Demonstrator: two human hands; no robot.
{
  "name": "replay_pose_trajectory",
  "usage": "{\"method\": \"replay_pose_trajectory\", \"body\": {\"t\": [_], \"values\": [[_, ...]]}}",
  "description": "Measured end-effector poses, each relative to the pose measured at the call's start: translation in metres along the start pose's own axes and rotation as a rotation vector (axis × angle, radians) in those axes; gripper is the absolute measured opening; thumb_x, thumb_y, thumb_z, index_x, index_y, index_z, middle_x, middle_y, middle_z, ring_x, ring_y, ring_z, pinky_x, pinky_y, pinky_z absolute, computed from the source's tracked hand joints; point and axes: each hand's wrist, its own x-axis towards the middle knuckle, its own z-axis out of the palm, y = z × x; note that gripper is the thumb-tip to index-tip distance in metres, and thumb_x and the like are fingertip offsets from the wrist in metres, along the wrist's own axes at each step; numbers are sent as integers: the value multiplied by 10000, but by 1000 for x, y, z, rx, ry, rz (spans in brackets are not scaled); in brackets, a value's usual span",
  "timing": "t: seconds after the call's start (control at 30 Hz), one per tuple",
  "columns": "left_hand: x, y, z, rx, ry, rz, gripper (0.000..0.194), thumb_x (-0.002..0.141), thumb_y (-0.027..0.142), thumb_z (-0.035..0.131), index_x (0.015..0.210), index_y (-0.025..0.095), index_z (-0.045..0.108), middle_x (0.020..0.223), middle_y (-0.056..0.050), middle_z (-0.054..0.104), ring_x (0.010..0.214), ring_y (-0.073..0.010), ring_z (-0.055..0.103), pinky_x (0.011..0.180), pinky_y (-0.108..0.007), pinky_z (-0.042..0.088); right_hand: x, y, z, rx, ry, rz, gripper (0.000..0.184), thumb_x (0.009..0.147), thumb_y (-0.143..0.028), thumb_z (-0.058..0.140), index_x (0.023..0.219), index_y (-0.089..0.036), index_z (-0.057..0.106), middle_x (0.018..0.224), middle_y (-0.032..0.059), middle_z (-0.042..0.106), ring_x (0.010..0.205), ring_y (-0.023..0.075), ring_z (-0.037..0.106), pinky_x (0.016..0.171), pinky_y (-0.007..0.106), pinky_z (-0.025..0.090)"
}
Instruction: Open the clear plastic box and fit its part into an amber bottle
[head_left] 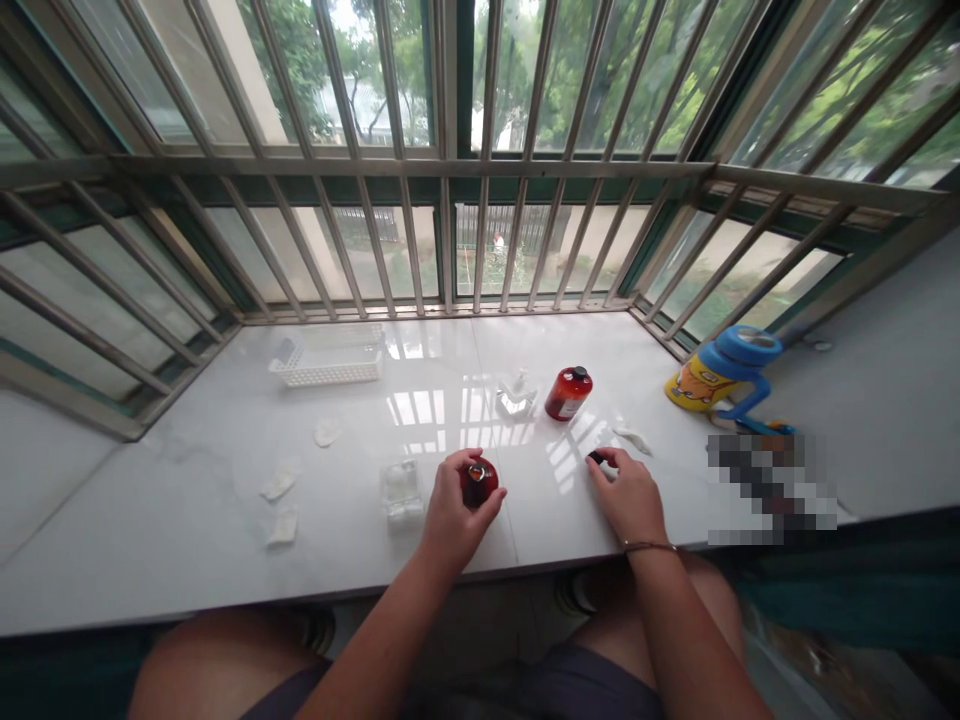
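Note:
My left hand (pixel 459 505) is wrapped round a dark red bottle (pixel 484 484) near the front edge of the white ledge. The bottle's mouth is uncovered and faces up towards me. To the right, my right hand (pixel 628 492) pinches a small black cap (pixel 595 457) between thumb and fingers, close to the ledge. A second red bottle (pixel 568 394), with a black cap and a pale label, stands farther back between the two hands. Left of it is a small clear glass bottle (pixel 517 398). A clear container (pixel 402 490) sits just left of my left hand.
A white perforated basket (pixel 330 360) lies at the back left. Several crumpled white pieces (pixel 282 528) are scattered on the left, and a whitish strip (pixel 634 439) lies beyond my right hand. A yellow and blue flask (pixel 720 370) stands at right. Metal window bars (pixel 442 240) close off the back.

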Motion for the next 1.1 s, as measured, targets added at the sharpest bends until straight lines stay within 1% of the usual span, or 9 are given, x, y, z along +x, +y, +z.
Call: {"method": "replay_pose_trajectory", "body": {"t": [0.2,0.4,0.6,0.73,0.83,0.9,0.93,1.03,1.1], "values": [[1,1,-2,13,-9,11,449,941,315,781,1282,260,494,1412,-135,631,1334,-294,633,1134,-516,506,16,8,3,4,-62,33,376,980,-541,566,1005,-219,760,938,91,784,867,260,688,809,370,492],[2,3,-3,35,-16,21,456,938,319,782,1292,258,502,1408,-137,636,1326,-300,636,1128,-514,509,23,19,-4,5,-20,51,441,983,-551,524,1003,-177,757,1011,146,780,904,282,665,911,425,490],[2,2,-4,92,-46,31,479,963,345,768,1344,259,491,1437,-146,612,1354,-303,621,1154,-533,507,7,17,-19,62,43,107,491,974,-608,480,1003,-184,727,1034,147,763,933,290,675,875,412,505],[-3,-1,-9,193,-27,109,679,975,435,766,1511,232,401,1540,-211,532,1469,-358,544,1197,-590,487,-15,8,-24,123,55,147,511,976,-638,481,983,-185,718,1001,146,759,847,274,675,823,403,512],[-12,5,-17,289,52,276,857,969,497,764,1628,207,299,1645,-264,417,1563,-404,431,1224,-631,455,-37,-8,-27,188,20,157,517,988,-658,497,1006,-198,731,1011,124,770,833,262,690,816,392,530],[-22,17,-22,302,90,394,839,990,500,735,1645,204,302,1670,-260,393,1580,-399,410,1241,-622,440,-54,-30,-31,286,-47,137,492,1007,-659,517,1037,-221,739,1035,96,778,920,256,714,874,375,549],[-28,26,-23,275,99,441,799,1010,504,704,1642,200,320,1665,-253,408,1573,-387,424,1246,-604,441,-64,-44,-35,416,-105,141,461,1015,-642,549,1052,-223,739,1060,96,775,985,260,715,920,377,549],[-53,54,-17,30,103,489,780,1029,620,607,1618,172,361,1646,-255,443,1546,-382,468,1248,-558,453,-96,-95,-47,777,-321,70,415,1008,-626,620,1113,-238,725,1104,88,747,1020,252,701,942,382,567],[-70,69,-9,-189,112,444,821,1015,727,524,1609,179,377,1632,-254,471,1520,-388,503,1234,-554,473,-116,-131,-54,977,-495,-15,526,951,-680,687,1281,-270,681,1209,85,723,1070,265,699,964,414,582]]}}
